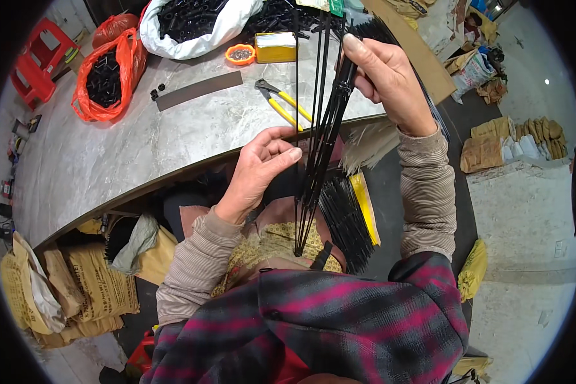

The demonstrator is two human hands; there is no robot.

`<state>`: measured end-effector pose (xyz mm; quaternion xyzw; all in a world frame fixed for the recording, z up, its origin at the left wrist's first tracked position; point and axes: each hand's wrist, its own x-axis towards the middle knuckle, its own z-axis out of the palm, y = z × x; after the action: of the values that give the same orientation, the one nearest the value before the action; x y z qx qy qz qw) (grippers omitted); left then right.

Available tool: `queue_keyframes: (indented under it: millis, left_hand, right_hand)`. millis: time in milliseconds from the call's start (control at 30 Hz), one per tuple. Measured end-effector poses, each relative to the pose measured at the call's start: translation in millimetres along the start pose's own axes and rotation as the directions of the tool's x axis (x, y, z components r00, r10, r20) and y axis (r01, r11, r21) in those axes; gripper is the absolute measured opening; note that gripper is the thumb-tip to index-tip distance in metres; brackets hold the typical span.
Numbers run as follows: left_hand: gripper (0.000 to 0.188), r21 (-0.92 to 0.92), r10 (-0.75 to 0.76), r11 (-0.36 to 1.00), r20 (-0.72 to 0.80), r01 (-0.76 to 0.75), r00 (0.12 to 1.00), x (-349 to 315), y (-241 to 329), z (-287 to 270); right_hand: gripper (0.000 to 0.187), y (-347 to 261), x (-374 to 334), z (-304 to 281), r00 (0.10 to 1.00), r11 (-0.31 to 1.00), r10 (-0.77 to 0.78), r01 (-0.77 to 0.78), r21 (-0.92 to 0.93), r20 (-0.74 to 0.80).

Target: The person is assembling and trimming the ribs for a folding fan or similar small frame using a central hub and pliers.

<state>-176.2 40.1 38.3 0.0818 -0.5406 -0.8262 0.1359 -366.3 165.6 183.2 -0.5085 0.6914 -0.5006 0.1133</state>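
My right hand (pixel 390 80) is closed round the upper part of a black umbrella frame (pixel 329 125), its thumb pressed along the top. The frame's thin ribs hang in a narrow bundle toward my lap and meet near a patterned apron (pixel 265 246). My left hand (pixel 256 169) pinches one thin black rib (pixel 297 83) between thumb and fingers, a little apart from the bundle's left side. Behind the frame, yellow-handled pliers (pixel 284 102) lie on the grey table (pixel 204 128). More black ribs (pixel 345 221) stand in a bundle beside my lap.
On the table are a dark flat strip (pixel 198 91), an orange dish (pixel 240 54) of small metal parts, a yellow box (pixel 275 48), and red (pixel 129 73) and white (pixel 233 29) bags of black parts. Brown sacks (pixel 99 281) lie lower left; stacked sacks (pixel 486 150) are at right.
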Motion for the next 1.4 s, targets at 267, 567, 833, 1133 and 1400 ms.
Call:
queue_keyframes:
  millis: [267, 567, 833, 1133, 1400]
  left_hand:
    - [0.015, 0.003, 0.053, 0.999, -0.064, -0.053, 0.997, -9, -13, -17]
    - [0.023, -0.104, 0.076, 0.991, -0.065, -0.083, 0.995, -9, -22, -32]
    - [0.024, -0.013, 0.118, 0.993, -0.112, -0.12, 0.987, -12, -24, -29]
    - [0.024, 0.067, 0.195, 0.98, -0.107, -0.188, 0.975, -15, -46, -12]
    - [0.15, 0.027, 0.139, 0.989, 0.15, -0.145, 0.979, -29, -70, 7]
  right_hand:
    - [0.043, 17, -1, -15, 0.998, 0.988, 0.063, -0.063, -0.143, -0.004]
    - [0.042, 10, -8, -21, 0.98, 0.994, 0.094, -0.101, 0.033, 0.175]
    - [0.044, 13, -20, -34, 0.977, 0.988, 0.093, -0.114, 0.102, 0.19]
    - [0.044, 21, -51, -60, 0.98, 0.975, 0.037, -0.078, 0.207, 0.196]
    - [0.046, 25, -72, -75, 0.989, 0.954, 0.145, -0.14, 0.265, -0.002]
